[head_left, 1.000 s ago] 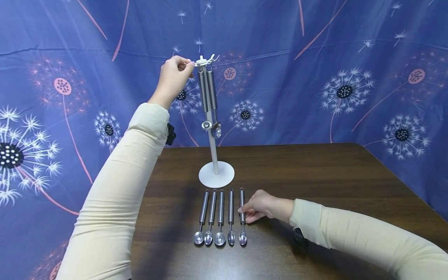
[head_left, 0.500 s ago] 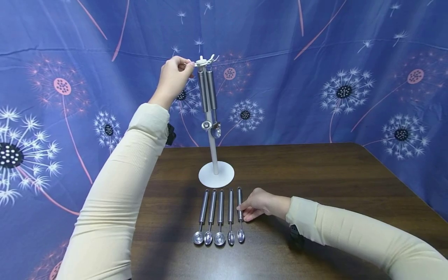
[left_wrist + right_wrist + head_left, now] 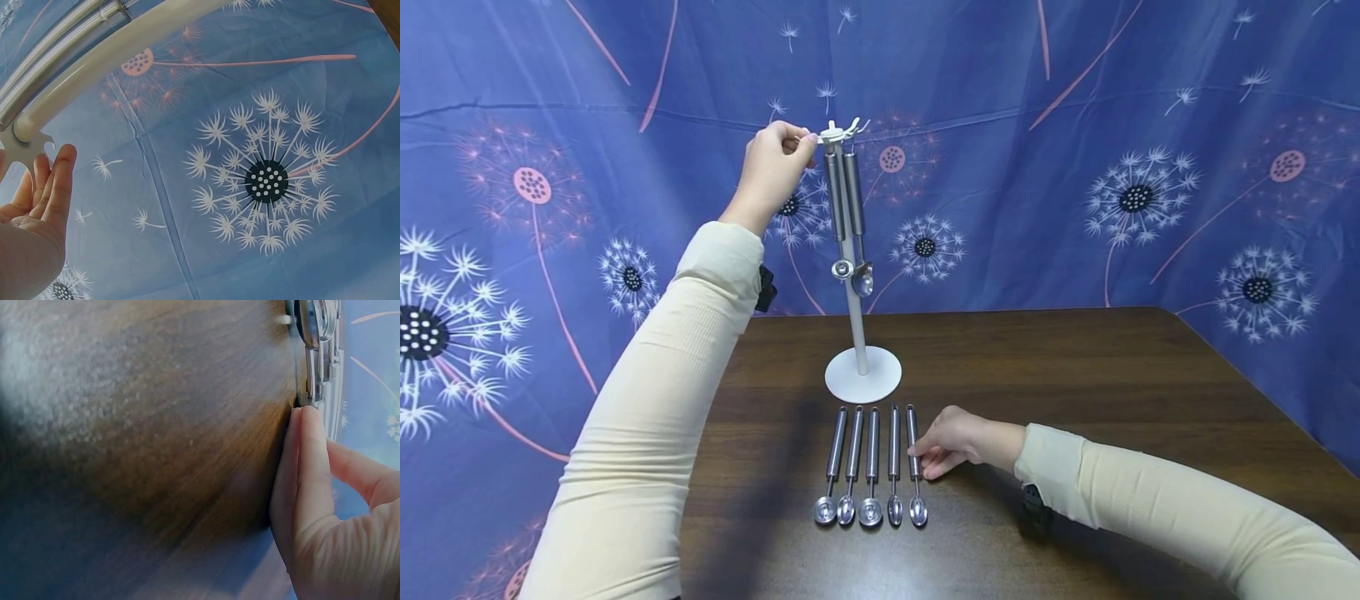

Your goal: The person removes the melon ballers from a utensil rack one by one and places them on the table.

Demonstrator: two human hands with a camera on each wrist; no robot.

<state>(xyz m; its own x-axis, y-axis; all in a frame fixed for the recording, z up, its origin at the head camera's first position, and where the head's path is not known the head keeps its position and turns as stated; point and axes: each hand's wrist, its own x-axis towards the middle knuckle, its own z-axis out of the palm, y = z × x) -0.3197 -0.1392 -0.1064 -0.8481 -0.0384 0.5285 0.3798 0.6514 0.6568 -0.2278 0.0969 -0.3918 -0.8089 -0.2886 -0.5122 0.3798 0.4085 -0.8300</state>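
My left hand (image 3: 775, 171) is raised and pinches a hook at the white top of a utensil stand (image 3: 860, 333). In the left wrist view the fingers (image 3: 55, 187) sit at the notched hook plate (image 3: 25, 152). Low over the table, my right hand (image 3: 953, 442) pinches the handle of a small metal spoon (image 3: 918, 511), the rightmost of a row. Its oval bowl points toward me. In the right wrist view the fingertips (image 3: 310, 419) meet close to the tabletop, below the metal utensils. Part of the spoon's handle is hidden by the fingers.
Several other steel utensils (image 3: 870, 512) lie side by side to the left of the spoon, handles away from me. A ring-ended utensil (image 3: 842, 268) and a spoon-shaped one (image 3: 863, 281) hang on the stand. Behind the brown table (image 3: 1037, 358) hangs a blue dandelion-print cloth (image 3: 1000, 217).
My right hand has shifted the rightmost spoon slightly left, nearer the others, and its handle end now leans a little left. The left hand keeps its place at the stand's top.
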